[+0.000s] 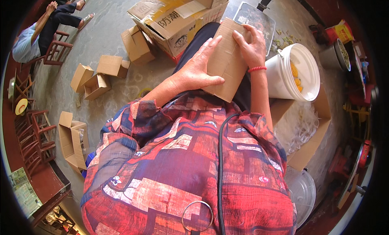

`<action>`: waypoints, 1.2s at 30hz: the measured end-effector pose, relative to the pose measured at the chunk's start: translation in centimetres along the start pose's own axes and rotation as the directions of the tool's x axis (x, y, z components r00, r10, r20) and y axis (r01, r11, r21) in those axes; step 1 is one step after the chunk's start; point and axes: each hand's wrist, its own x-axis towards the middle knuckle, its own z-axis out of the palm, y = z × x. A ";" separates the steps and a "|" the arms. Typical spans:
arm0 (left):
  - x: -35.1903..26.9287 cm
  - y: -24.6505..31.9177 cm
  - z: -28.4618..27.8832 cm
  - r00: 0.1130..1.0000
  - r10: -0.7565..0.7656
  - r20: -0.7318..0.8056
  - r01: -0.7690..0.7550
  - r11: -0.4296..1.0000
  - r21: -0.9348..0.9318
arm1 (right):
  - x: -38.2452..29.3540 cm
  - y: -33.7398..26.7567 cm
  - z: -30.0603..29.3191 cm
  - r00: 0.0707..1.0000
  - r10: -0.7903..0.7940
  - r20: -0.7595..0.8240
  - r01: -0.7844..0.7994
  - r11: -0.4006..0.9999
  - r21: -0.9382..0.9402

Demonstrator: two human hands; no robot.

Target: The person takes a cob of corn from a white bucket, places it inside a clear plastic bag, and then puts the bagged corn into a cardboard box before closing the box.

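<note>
A closed, plain cardboard box [226,64] lies lengthwise over my lap, slightly tilted. My left hand [197,67] is at its left long edge, fingers and thumb spread over the upper face. At the far right corner, my right hand [252,43] grips the box with bent fingers; a red beaded bracelet [257,69] circles that wrist. Beyond the box, a clear plastic lid or tray [258,23] is partly hidden by it. Just right of my right forearm is a white plastic bucket [273,73] with several orange-yellow pieces inside.
Small open cartons [111,65] lie on the concrete floor to the left, with another open carton [71,137] nearer me. Large taped cartons [170,19] stand ahead. Below the bucket, a carton holds clear plastic bags [296,125]. A seated person [39,31] is at far left.
</note>
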 end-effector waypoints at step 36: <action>-7.0 8.0 -1.2 0.972 -0.195 0.134 0.222 0.947 -0.232 | 4.5 -5.7 -0.1 0.660 -0.477 0.580 0.137 0.836 0.532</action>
